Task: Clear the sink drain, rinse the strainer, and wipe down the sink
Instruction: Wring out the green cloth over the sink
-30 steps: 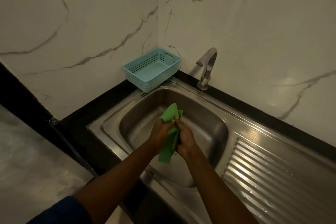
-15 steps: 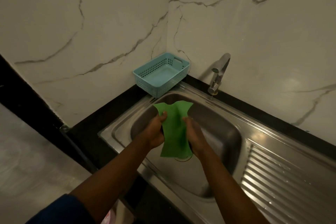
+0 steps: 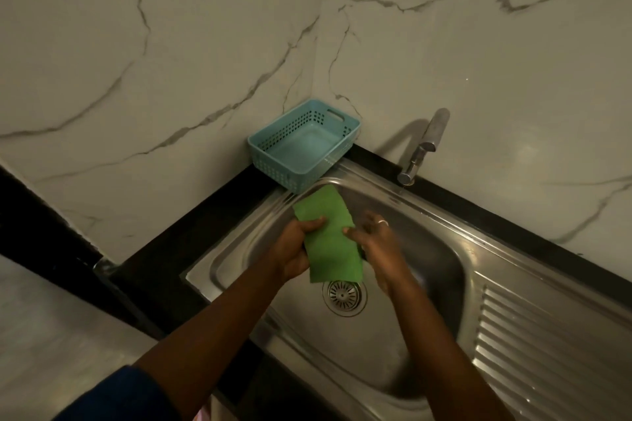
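A green cloth [image 3: 329, 236] hangs flat and spread out above the steel sink basin [image 3: 427, 270]. My left hand [image 3: 294, 248] grips its left edge. My right hand [image 3: 378, 243] pinches its right edge with thumb and forefinger, the other fingers spread; a ring shows on one finger. Just below the cloth's lower edge, the round metal strainer [image 3: 343, 294] sits in the drain at the basin's bottom.
A chrome tap [image 3: 424, 147] stands behind the basin, no water running. An empty light-blue plastic basket [image 3: 301, 143] sits in the counter corner against the marble wall. A ribbed steel drainboard [image 3: 547, 345] lies to the right; black counter edge [image 3: 164, 249] to the left.
The cloth was bunched and twisted between both hands; it is now unfolded flat and held by its two sides. The strainer has come into view below it.
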